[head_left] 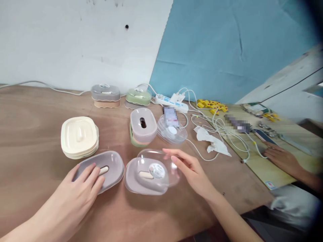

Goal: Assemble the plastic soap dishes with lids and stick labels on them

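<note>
From my distant seat I start on the left, where the left hand point(82, 190) lies over a left lilac lid point(114, 162) at the front of the table point(32, 141), fingers a little apart across its top; the thumb is hidden, so I cannot tell whether it grips. I judge this piece to be light, stiff, smooth plastic, best taken by its long edges, clear of the slot. Just beside it sits a right lilac lid point(131, 171), and over its right part the right hand point(193, 170) pinches a clear lid point(158, 170) by the far right rim; whether the two lids touch, I cannot tell. The clear one looks thin and light to me, probably slippery and easily cracked, so the rim seems the safest hold. Counting from the left, I get one cream stack point(79, 134), its layers too blended to number; the two lilac lids; one grey box point(106, 92) and one green box point(138, 97) near the wall; one lilac-topped stack point(149, 131); the one held clear lid; one pile of clear covers point(181, 133) with one phone point(171, 116) on it; one power strip point(174, 104); one crumpled tissue point(214, 144); two yellow clusters point(212, 105); and, far right, one co-worker's hand point(284, 159) at one dark phone point(264, 136).
</note>
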Tool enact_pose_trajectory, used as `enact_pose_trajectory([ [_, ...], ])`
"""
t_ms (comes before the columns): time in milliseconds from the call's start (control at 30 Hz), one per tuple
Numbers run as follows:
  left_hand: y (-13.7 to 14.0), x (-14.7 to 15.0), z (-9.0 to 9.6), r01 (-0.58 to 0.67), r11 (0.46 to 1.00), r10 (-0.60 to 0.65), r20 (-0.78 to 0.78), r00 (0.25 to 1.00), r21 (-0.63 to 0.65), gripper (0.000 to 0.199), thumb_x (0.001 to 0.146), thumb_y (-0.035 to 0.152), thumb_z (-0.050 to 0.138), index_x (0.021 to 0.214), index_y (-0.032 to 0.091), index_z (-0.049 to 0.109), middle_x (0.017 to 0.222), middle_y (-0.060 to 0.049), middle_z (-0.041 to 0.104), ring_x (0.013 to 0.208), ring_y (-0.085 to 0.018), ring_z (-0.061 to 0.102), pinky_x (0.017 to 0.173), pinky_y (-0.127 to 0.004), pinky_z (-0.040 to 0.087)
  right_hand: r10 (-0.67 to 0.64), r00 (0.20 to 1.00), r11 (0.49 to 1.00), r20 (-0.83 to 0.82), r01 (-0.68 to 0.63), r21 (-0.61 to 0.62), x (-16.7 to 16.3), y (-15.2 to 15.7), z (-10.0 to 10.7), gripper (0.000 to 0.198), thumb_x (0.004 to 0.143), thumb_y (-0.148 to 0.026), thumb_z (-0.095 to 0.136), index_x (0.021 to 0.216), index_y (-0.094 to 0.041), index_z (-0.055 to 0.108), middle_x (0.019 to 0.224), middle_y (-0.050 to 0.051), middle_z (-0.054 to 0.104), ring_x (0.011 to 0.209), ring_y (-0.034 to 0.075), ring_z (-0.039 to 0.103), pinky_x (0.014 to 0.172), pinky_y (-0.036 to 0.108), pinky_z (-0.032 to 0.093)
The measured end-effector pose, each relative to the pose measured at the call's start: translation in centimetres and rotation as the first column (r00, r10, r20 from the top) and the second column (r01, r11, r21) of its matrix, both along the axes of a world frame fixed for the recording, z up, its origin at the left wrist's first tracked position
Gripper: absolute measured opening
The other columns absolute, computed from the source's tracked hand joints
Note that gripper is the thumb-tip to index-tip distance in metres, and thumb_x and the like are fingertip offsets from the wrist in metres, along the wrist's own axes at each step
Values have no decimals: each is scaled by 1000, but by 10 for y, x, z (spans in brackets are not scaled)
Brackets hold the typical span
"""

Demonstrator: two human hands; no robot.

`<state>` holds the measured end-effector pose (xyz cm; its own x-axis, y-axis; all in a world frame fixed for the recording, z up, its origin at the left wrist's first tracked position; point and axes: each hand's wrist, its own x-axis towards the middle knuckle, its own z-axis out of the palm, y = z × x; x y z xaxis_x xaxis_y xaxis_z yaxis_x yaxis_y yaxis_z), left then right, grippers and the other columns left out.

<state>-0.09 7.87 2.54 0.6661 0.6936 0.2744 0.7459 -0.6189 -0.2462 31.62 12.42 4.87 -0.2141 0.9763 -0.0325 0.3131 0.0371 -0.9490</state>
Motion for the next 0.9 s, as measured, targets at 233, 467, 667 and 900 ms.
enact_pose_trajectory([
  [233,7,1,0,-87,990,99,96,990,-113,30,86,25,48,102,11,69,111,-21,64,98,-36,60,78,-48,49,133,889,968,437,-211,134,-14,1,-11,55,92,-52,51,139,-24,46,141,13,45,131,27,46,107,45,42],
  [467,22,2,-31,-70,982,103,190,976,-174,57,89,37,50,139,10,46,147,-24,41,133,-42,39,106,-55,33,229,709,895,667,-424,143,-33,-12,-15,83,80,-63,63,145,-17,39,147,20,37,136,35,37,107,54,39],
  [667,23,6,-26,-60,974,99,172,980,-218,53,86,28,52,136,8,50,146,-27,40,131,-44,40,104,-58,34,40,695,904,718,-330,270,-42,-17,-25,76,83,-63,58,138,-12,46,129,22,53,119,36,52,95,54,49],
  [900,23,8,-24,-76,963,129,194,972,-258,55,85,33,56,134,7,52,146,-27,41,130,-44,42,104,-58,34,-140,696,883,704,-234,406,-37,-36,-35,74,84,-63,55,137,-12,46,121,22,54,108,36,58,85,50,54],
])
